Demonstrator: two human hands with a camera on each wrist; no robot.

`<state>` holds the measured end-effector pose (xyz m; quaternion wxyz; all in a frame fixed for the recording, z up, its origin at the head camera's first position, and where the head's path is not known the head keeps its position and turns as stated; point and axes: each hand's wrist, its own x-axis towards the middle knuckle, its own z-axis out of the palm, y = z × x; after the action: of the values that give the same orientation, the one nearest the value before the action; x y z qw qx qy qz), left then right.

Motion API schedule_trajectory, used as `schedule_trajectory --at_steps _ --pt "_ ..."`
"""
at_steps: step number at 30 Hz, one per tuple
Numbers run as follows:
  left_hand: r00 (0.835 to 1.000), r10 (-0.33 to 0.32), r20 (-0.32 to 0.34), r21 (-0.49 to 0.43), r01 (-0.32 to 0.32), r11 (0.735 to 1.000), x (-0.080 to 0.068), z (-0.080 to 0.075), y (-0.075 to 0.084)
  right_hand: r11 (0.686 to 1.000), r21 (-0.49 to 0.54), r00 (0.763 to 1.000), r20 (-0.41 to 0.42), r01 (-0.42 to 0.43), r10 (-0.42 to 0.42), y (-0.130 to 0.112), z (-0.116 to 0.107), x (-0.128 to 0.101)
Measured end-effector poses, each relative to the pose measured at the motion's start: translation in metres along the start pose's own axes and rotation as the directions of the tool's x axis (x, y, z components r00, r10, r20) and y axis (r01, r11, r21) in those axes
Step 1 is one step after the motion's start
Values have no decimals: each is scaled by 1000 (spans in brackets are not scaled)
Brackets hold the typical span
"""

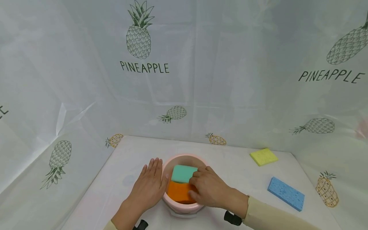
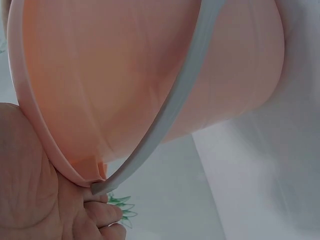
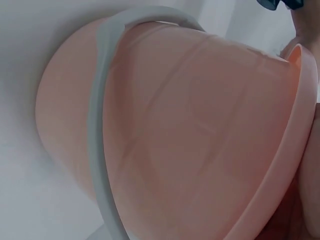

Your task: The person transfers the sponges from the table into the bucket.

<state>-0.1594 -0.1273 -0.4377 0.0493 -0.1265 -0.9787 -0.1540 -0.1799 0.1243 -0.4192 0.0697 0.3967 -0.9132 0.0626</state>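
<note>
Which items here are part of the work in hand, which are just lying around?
In hand:
pink bucket, steadied by left hand
teal sponge and orange sponge inside it, right hand on them

Lying about:
yellow sponge
blue sponge
both flat on the table, untouched

Two bare hands show in the head view, the left hand (image 1: 149, 185) and the right hand (image 1: 211, 190), neither wearing a glove, ring or watch. The right forearm wears a long pale cream fabric sleeve (image 1: 276, 217) that ends in a snug cuff at the wrist. A sliver of the same cream cloth shows at the left forearm. Under each wrist sits a small black rounded camera mount (image 1: 233, 218).
</note>
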Motion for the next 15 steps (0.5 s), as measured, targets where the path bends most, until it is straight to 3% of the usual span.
schedule_trajectory --at_steps 9,15 --pt "1000 -9 8 -8 10 1000 0 0 0 1000 -10 999 -31 -13 13 2 2 -2" --pt "1000 -5 5 -16 5 1000 0 0 0 996 -92 976 -214 15 -34 12 2 -8"
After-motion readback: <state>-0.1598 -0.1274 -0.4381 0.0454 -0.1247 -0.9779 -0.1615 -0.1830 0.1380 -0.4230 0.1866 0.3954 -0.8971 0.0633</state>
